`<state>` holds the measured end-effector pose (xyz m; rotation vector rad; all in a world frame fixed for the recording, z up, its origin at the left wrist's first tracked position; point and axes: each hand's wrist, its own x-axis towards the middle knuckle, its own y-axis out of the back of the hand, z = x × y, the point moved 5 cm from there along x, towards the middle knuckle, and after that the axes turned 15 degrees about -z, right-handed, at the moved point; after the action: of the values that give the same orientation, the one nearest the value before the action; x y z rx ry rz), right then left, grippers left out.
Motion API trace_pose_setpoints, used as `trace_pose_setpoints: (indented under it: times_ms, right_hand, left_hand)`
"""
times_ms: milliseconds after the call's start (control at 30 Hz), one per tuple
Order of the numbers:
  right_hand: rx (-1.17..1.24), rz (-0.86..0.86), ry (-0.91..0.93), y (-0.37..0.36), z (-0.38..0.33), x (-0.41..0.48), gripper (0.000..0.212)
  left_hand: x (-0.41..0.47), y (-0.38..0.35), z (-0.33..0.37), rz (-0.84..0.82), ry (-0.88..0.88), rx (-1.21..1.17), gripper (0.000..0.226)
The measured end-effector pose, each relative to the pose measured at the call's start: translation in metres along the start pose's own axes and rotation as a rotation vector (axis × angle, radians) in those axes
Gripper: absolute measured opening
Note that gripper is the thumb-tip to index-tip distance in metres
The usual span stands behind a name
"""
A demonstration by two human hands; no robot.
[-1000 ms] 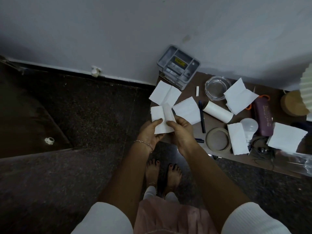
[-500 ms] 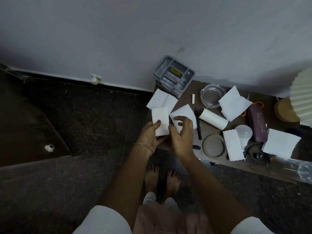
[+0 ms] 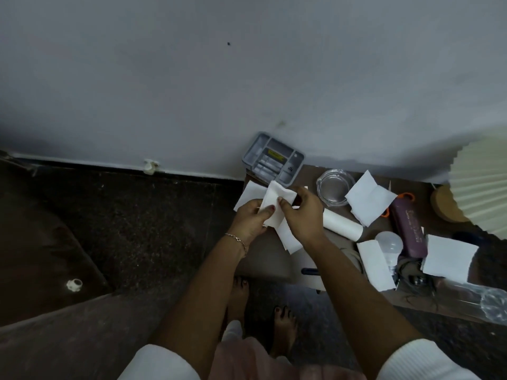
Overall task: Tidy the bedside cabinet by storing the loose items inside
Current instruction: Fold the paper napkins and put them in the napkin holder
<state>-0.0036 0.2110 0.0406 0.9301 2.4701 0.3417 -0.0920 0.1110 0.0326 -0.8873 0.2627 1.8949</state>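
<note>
The brown bedside cabinet top (image 3: 269, 259) is strewn with white paper tissues. My left hand (image 3: 248, 222) grips a small stack of tissues (image 3: 274, 208) over the cabinet's left end. My right hand (image 3: 300, 215) pinches another tissue laid onto that stack, with part of it hanging below the hand (image 3: 288, 238). One more tissue (image 3: 248, 194) lies flat under my hands. Further tissues lie at the middle (image 3: 367, 198), front (image 3: 375, 266) and right (image 3: 450, 259).
A grey compartment tray (image 3: 273, 159) leans at the wall. Also on the top: glass ashtray (image 3: 333, 187), white tube (image 3: 341, 224), light bulb (image 3: 389, 245), purple case (image 3: 408, 231), cork coaster (image 3: 444, 204), pleated lampshade (image 3: 482, 182), clear plastic bag (image 3: 477, 298). Dark floor lies left.
My right hand picked the second tissue off the cabinet and brought it up onto the stack in my left hand. Both hands moved farther over the cabinet, toward the grey tray.
</note>
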Motion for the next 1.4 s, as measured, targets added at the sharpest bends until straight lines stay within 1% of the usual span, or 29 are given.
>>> trace_pose_setpoints:
  times_ms: [100, 200, 267, 333, 400, 467, 567, 667, 733, 833, 933, 1033, 1233, 1400]
  right_hand:
    - [0.035, 0.128, -0.004, 0.012, -0.003, 0.02, 0.013]
    - [0.132, 0.271, 0.006, 0.025, -0.011, 0.044, 0.011]
    - [0.174, 0.363, 0.009, 0.032, -0.016, 0.058, 0.015]
    - [0.17, 0.437, 0.008, 0.038, -0.023, 0.07, 0.015]
    - [0.119, 0.476, 0.01, 0.042, -0.029, 0.081, 0.011]
    - [0.041, 0.467, 0.018, 0.044, -0.032, 0.091, 0.009]
    - [-0.086, 0.402, 0.035, 0.043, -0.031, 0.104, 0.014]
    - [-0.218, 0.337, 0.058, 0.04, -0.031, 0.111, 0.019]
    - [-0.323, 0.288, 0.091, 0.037, -0.033, 0.114, 0.019]
    - [-0.502, 0.226, 0.153, 0.032, -0.037, 0.113, 0.02]
    - [-0.612, 0.175, 0.204, 0.029, -0.038, 0.112, 0.022]
    - [-0.611, 0.134, 0.178, 0.028, -0.036, 0.115, 0.022]
    - [-0.545, 0.064, 0.037, 0.026, -0.024, 0.129, 0.018]
    - [-0.561, 0.071, -0.105, 0.022, -0.016, 0.137, 0.021]
  left_hand:
    - [0.015, 0.013, 0.011, 0.032, 0.01, 0.018, 0.028]
    - [0.031, 0.034, 0.021, 0.087, 0.001, 0.004, 0.027]
    - [0.042, 0.048, 0.03, 0.135, -0.018, 0.025, 0.029]
    - [0.054, 0.059, 0.038, 0.171, -0.044, 0.041, 0.026]
    - [0.064, 0.065, 0.046, 0.188, -0.057, 0.044, 0.021]
    - [0.076, 0.069, 0.053, 0.207, -0.074, 0.074, 0.027]
    - [0.088, 0.072, 0.065, 0.249, -0.127, 0.153, 0.024]
    - [0.098, 0.074, 0.073, 0.285, -0.146, 0.216, 0.027]
    - [0.104, 0.077, 0.073, 0.294, -0.127, 0.209, 0.033]
    - [0.113, 0.081, 0.07, 0.274, -0.065, 0.133, 0.04]
    - [0.118, 0.083, 0.066, 0.235, -0.022, 0.112, 0.037]
    - [0.116, 0.083, 0.065, 0.208, -0.022, 0.148, 0.026]
    - [0.113, 0.083, 0.061, 0.211, -0.014, 0.134, 0.025]
    - [0.107, 0.082, 0.058, 0.218, -0.003, 0.146, 0.023]
